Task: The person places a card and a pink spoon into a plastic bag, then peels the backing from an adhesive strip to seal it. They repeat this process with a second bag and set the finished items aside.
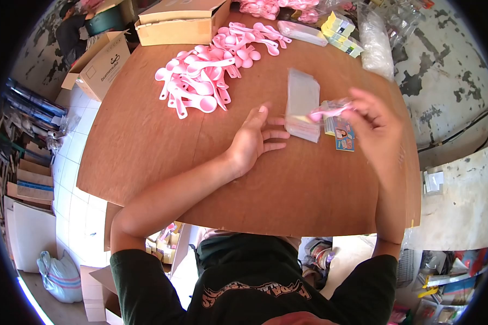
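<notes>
While my left hand lies open beside clear bags right of center, my right hand grips a pink item.

Before me, peeling grey-white walls with dark flaked patches rise behind the curved brown wooden surface. White square floor tiles run down the left, past an open brown cardboard box with black print. A pale blue striped plastic sack slumps at lower left. Bright light whitens the tiles, and black cables trail along the right wall.
</notes>
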`<control>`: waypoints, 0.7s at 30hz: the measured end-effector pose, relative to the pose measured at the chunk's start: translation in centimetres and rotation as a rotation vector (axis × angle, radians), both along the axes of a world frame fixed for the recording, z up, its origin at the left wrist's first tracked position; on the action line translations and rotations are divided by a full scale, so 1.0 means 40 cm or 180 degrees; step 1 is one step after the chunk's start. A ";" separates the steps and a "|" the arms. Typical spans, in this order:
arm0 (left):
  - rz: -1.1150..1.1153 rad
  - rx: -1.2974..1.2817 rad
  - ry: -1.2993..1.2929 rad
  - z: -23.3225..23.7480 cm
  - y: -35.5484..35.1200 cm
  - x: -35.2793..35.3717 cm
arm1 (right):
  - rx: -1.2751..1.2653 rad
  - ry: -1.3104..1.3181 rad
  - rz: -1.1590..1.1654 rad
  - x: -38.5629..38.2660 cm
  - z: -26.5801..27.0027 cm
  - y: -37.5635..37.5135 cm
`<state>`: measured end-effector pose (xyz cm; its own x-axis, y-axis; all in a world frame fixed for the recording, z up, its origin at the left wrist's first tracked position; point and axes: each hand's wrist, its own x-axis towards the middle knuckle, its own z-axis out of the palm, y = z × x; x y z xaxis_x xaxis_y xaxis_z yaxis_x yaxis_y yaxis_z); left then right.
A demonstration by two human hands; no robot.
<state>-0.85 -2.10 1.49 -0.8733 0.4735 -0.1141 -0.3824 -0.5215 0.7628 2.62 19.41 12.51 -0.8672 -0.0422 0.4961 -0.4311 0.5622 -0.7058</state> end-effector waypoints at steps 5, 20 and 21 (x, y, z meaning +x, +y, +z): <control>0.0230 -0.0249 0.0468 -0.011 -0.006 0.003 | 0.0543 -0.0474 0.0429 0.000 0.086 0.028; -0.0965 0.0154 0.1971 0.027 -0.014 0.050 | -0.1566 -0.2037 0.1081 0.016 -0.030 -0.043; -0.0968 0.0145 0.1979 0.029 -0.010 0.051 | -0.1572 -0.2027 0.1085 0.009 -0.046 -0.041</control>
<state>1.21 -2.52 2.64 -0.5979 0.7001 0.3903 -0.0158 -0.4971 0.8676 2.99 17.76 10.67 -0.9650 -0.2578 -0.0485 0.0392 0.0407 -0.9984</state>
